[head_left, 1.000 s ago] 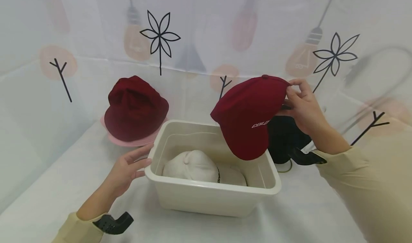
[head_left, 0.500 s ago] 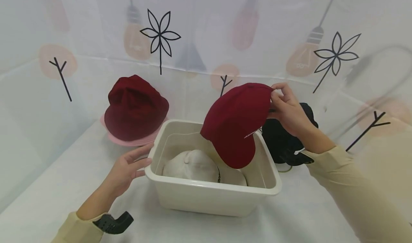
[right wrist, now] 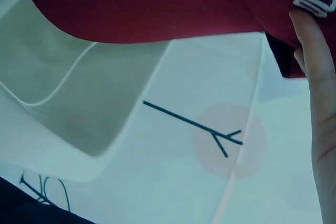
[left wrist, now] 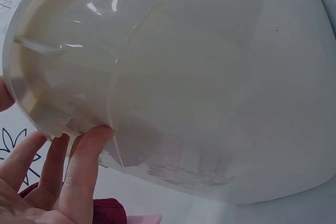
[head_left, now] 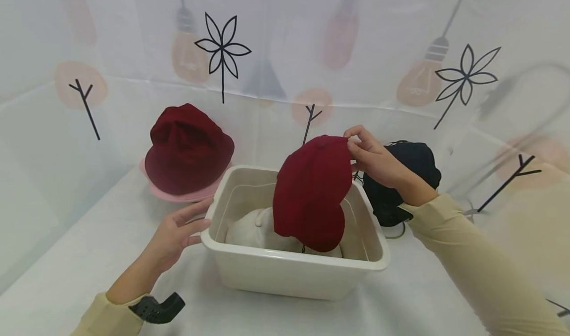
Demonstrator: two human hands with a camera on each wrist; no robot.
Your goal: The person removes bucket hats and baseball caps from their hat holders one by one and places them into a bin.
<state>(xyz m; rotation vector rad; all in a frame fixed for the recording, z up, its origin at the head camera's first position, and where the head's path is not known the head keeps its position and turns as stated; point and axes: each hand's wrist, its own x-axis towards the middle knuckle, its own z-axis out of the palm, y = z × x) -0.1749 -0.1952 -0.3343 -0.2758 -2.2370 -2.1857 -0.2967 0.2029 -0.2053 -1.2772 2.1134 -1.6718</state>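
My right hand [head_left: 380,163] pinches the back edge of a dark red baseball cap [head_left: 311,192], which hangs brim down inside the cream plastic bin [head_left: 294,271]. White lettering on this cap [right wrist: 157,9] shows at the edge of the right wrist view, beside a finger. Beneath it, a white cap [head_left: 249,229] lies in the bin, partly covered by the red one. My left hand [head_left: 171,237] rests on the bin's left side, its fairly straight fingers [left wrist: 84,177] touching the wall just by the rim.
Back left, another dark red hat [head_left: 187,153] sits on a pink hat [head_left: 182,197]. Black caps [head_left: 387,195] lie behind the bin's right side, partly hidden by my right arm. A patterned white cloth [head_left: 276,39] hangs behind the white-covered table [head_left: 111,227].
My right hand has moved left and down with the red cap, lowering it from above the bin's right side to over the white cap. My left hand and the bin stay put.
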